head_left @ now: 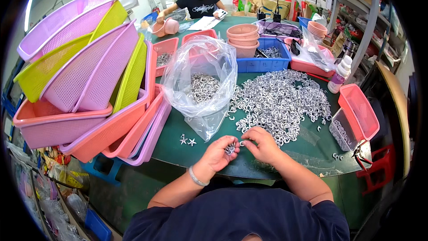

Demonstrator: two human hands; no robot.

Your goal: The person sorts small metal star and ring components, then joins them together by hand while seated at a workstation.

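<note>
Silvery metal clips (278,102), small and hook-shaped, heaped loose across the middle of the green worktop (312,149), with the near fringe of the heap just beyond both hands. Left hand (218,154) curled around a small cluster of clips (230,148), fingers (228,142) pressed together over it at the near edge of the worktop. Right hand (263,145) touching the same cluster from the other side, fingertips seemingly pinching a single piece, though too small to tell for certain. Likely trouble: so slight a grip on such small, smooth parts, so close to the edge, could easily let one slip and drop to the lap or floor. Hooked shapes also liable to tangle, so that one pulled free drags neighbours along and scatters them. Open clear plastic bag (200,85) of more clips slumped just left of the heap, apt to tip and spill at a nudge from the left forearm. Leaning stack of pink and yellow mesh baskets (89,85) overhanging the left rim, possibly unsteady if bumped. Two star-shaped pieces (187,141) lying apart near the bag, easily swept off by a wrist. Clear tray (343,130) at right standing well apart from the hands.
</note>
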